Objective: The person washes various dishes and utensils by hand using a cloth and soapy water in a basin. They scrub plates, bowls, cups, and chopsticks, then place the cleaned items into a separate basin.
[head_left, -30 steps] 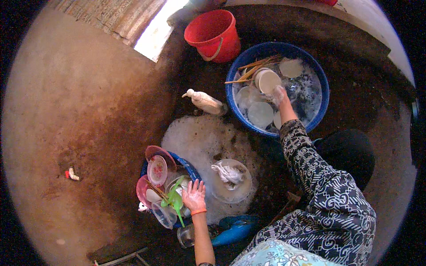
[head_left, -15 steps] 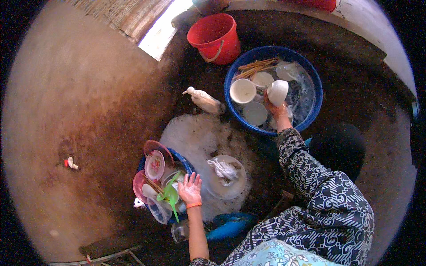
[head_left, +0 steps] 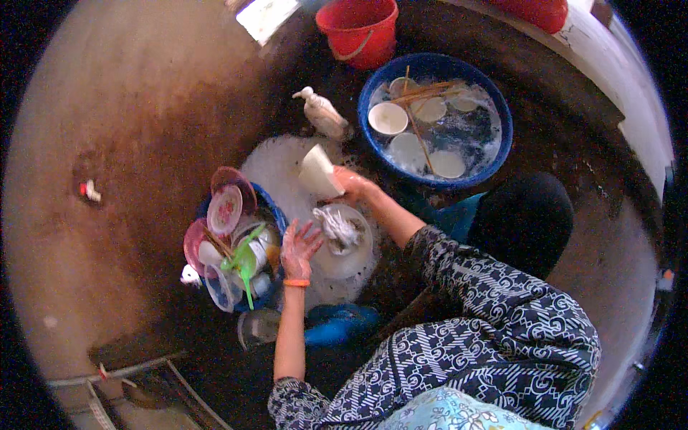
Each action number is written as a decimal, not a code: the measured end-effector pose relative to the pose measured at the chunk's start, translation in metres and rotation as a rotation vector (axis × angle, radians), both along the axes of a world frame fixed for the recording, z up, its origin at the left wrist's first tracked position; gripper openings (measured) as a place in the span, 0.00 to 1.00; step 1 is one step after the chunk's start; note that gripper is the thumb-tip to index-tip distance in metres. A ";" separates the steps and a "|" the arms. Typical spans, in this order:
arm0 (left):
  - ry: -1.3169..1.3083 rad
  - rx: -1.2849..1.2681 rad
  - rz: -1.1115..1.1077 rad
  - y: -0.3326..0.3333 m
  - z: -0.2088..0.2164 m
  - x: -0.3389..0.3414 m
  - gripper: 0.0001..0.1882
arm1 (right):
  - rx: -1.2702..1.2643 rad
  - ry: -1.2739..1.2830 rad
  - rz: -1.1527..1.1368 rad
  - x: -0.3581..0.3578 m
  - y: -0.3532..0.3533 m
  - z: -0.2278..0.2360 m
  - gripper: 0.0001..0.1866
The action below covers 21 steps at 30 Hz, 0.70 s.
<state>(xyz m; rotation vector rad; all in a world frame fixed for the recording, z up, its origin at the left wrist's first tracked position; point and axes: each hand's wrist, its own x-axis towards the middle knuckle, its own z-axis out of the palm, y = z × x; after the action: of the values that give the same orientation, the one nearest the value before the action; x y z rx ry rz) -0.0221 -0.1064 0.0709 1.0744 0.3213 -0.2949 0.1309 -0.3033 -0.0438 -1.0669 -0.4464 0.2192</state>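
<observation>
1. The bowl [head_left: 320,172] is cream-white, its visible side plain and smooth, with no pattern that shows. It looks deep and steep-walled, tapering like a cup.
2. It is tipped well over onto its side, seen against the pale suds [head_left: 276,159] on the floor, between the blue tub [head_left: 507,129] and the white cloth [head_left: 338,228]. One face is bright and the edge nearest the fingers is a little darker (the picture is grainy, so any film of soap on it is hard to judge).
3. Of the hands, the right hand [head_left: 351,185] grips the bowl at its right-hand edge, fingers partly hidden behind it.
4. The left hand [head_left: 299,251] holds nothing; its fingers are spread wide, wet-looking, just beside the blue basket [head_left: 278,211] of dishes and a green utensil [head_left: 246,259].
5. The cloth lies bunched in a pale round dish [head_left: 347,266] near both hands. Similar white bowls [head_left: 388,118] sit among suds and chopsticks [head_left: 430,93] in the tub.
</observation>
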 end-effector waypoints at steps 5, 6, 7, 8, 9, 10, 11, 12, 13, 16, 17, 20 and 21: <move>-0.044 -0.104 0.120 0.003 0.003 -0.009 0.30 | -0.430 0.302 0.066 -0.079 0.074 0.011 0.22; 0.080 -0.035 0.161 0.009 -0.001 -0.010 0.30 | -0.388 0.342 0.063 -0.085 0.077 0.005 0.22; 0.140 -0.013 0.186 0.016 -0.004 -0.010 0.30 | -0.415 0.455 0.069 -0.088 0.078 0.000 0.23; 0.194 -0.023 0.271 0.022 -0.012 -0.015 0.29 | -0.555 0.246 0.126 -0.086 0.071 -0.010 0.22; 0.213 0.059 0.300 0.025 -0.021 -0.018 0.27 | -0.421 0.262 0.019 -0.086 0.075 -0.016 0.22; 0.207 0.058 0.347 0.029 -0.031 -0.022 0.26 | -0.735 0.076 -0.123 -0.087 0.063 -0.026 0.19; 0.283 0.061 0.403 0.034 -0.041 -0.024 0.25 | -0.849 -0.104 -0.200 -0.093 0.056 -0.035 0.18; 0.231 0.103 0.422 0.039 -0.049 -0.027 0.24 | -0.975 -0.266 -0.257 -0.098 0.048 -0.042 0.18; 0.239 0.157 0.453 0.044 -0.057 -0.027 0.23 | -1.069 -0.456 -0.350 -0.104 0.044 -0.049 0.17; 0.197 0.224 0.449 0.051 -0.075 -0.022 0.20 | -1.512 -0.834 -0.165 -0.131 0.043 -0.056 0.15; 0.211 0.240 0.459 0.049 -0.079 -0.021 0.19 | -1.501 -0.819 -0.048 -0.134 0.046 -0.055 0.14; 0.080 0.466 0.442 0.045 -0.082 -0.014 0.20 | -1.514 -0.578 0.487 -0.127 0.063 -0.047 0.12; 0.056 0.561 0.427 0.041 -0.083 -0.011 0.20 | -1.456 -0.469 0.376 -0.119 0.062 -0.046 0.12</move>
<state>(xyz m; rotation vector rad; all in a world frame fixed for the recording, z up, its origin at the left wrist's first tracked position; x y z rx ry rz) -0.0336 -0.0651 -0.0116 1.5112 0.6984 0.1626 0.0118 -0.2416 -0.0897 -2.4834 -0.9574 0.6877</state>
